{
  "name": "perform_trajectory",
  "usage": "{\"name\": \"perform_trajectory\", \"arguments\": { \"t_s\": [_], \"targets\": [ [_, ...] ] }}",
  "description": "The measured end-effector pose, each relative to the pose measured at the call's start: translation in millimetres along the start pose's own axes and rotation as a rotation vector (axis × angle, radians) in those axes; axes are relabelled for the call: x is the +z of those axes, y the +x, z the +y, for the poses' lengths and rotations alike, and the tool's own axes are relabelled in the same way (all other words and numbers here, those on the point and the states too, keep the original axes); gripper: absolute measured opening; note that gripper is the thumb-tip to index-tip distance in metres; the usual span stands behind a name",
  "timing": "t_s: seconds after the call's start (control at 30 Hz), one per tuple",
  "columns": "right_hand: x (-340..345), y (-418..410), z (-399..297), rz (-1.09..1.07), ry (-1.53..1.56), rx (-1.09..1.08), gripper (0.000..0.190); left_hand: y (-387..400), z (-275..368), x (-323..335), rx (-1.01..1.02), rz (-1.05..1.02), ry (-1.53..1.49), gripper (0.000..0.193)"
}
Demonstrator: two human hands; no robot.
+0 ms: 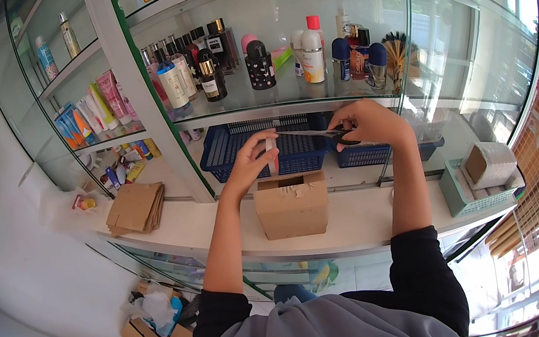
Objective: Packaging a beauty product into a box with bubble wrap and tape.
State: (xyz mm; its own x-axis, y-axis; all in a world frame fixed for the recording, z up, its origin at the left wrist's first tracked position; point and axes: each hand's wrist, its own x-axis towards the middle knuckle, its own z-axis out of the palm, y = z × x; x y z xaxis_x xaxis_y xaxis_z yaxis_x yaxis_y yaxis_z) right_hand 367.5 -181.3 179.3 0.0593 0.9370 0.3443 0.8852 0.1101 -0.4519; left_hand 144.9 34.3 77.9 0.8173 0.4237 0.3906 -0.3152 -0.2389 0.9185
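My left hand (pixel 254 161) holds a narrow roll of tape (pixel 272 156) on edge, above the far side of a brown cardboard box (pixel 292 212). My right hand (pixel 364 123) grips the dark handles of a pair of scissors (pixel 316 132). The blades point left, and their tips reach the top of the tape roll near my left fingertips. The box stands on the white counter with a dark gap along its upper edge. Behind my hands lies a blue plastic basket (pixel 233 147). Whether the blades touch the tape is too small to tell.
Folded brown cardboard (pixel 135 208) lies at the left on the counter. A green basket (pixel 454 199) holding wrapped items stands at the right. Glass shelves with perfume and roll-on bottles (pixel 313 56) rise behind, their metal edge (pixel 287 110) close above my hands.
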Motion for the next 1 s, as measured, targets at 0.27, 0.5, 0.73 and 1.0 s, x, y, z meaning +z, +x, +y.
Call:
{"name": "perform_trajectory", "arguments": {
  "t_s": [0.27,0.5,0.73,1.0],
  "targets": [
    [-5.3,-2.6,1.7,-0.046,-0.016,0.092,0.030,-2.9,31.9,-6.8,0.080,0.097,-0.022,0.027],
    [-5.4,-0.9,-0.5,-0.057,-0.010,0.086,0.029,0.8,34.3,-4.9,0.043,0.155,-0.023,0.026],
    [-5.4,-1.0,-1.3,-0.057,0.013,0.102,0.032,1.9,31.2,-4.5,-0.016,0.183,-0.023,0.027],
    [-5.8,-2.5,-1.9,-0.073,0.059,0.131,0.030,10.8,28.6,6.3,-0.074,0.340,0.015,0.027]
  ]
}}
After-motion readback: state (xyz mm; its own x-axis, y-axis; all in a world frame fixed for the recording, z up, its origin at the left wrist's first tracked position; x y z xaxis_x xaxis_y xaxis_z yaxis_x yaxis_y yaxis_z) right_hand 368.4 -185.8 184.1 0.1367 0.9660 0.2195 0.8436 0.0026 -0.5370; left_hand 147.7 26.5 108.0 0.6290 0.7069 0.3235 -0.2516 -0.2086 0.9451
